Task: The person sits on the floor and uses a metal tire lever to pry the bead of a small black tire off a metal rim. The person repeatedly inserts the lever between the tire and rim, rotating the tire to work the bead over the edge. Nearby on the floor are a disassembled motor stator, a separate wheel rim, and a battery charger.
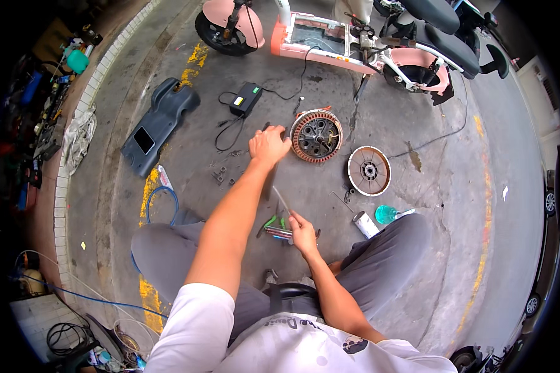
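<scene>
My left hand (269,147) reaches out over the ground, its fingers curled round something dark that is mostly hidden. Just right of it lies a hub motor stator (317,137) with copper windings round its rim. My right hand (303,234) is closed on a slim metal rod (281,199) that points up and left. Beneath that hand is a bunch of hand tools (279,232), some with green handles. A round spoked motor cover (369,171) rests to the right of the stator.
A pink scooter (330,53) with an open frame stands ahead, near a black charger (246,99). Left lies a dark plastic panel with a phone (144,140) on it. Loose bolts (219,175), a white can (365,224) and a teal bottle (386,214) are on the ground.
</scene>
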`<state>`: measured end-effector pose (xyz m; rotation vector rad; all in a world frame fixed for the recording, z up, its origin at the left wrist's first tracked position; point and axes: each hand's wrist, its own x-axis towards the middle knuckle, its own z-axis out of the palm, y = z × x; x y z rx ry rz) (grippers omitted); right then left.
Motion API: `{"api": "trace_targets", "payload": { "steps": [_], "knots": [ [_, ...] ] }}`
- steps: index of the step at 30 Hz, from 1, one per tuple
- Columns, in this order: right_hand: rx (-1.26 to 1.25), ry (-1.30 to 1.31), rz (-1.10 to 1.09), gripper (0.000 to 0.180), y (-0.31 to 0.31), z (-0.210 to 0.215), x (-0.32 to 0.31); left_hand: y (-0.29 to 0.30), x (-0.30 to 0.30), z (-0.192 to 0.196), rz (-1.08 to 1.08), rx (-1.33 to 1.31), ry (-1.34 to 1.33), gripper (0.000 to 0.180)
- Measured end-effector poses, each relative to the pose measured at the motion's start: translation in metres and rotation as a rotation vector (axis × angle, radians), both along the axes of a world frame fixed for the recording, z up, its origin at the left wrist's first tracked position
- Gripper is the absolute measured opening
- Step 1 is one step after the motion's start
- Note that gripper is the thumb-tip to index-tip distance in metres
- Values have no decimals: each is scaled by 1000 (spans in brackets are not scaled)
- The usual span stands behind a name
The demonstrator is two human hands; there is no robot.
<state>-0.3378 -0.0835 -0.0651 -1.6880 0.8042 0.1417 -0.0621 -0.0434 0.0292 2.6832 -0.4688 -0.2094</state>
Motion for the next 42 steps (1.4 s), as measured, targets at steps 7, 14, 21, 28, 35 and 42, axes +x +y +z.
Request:
{"api": "trace_targets", "payload": {
  "steps": [7,14,21,28,35,42],
  "knots": [
    [332,-63,-358,45,-23,-18,10,47,-91,-18,118,-200,-216,119],
    [453,-116,-413,47,-14,-19,13,66,-170,-62,378,-310,8,127],
    [343,-95,-371,51,-19,-27,9,63,-117,2,196,21,-22,116],
    [364,-69,-242,51,-5,-13,5,87,-77,9,286,-102,-9,81],
    [668,32,-137,39,21,-8,16,99,-83,-30,348,-157,-164,61],
    [-488,147,393,36,41,53,43,84,-75,-23,617,-292,-127,50]
  ]
}}
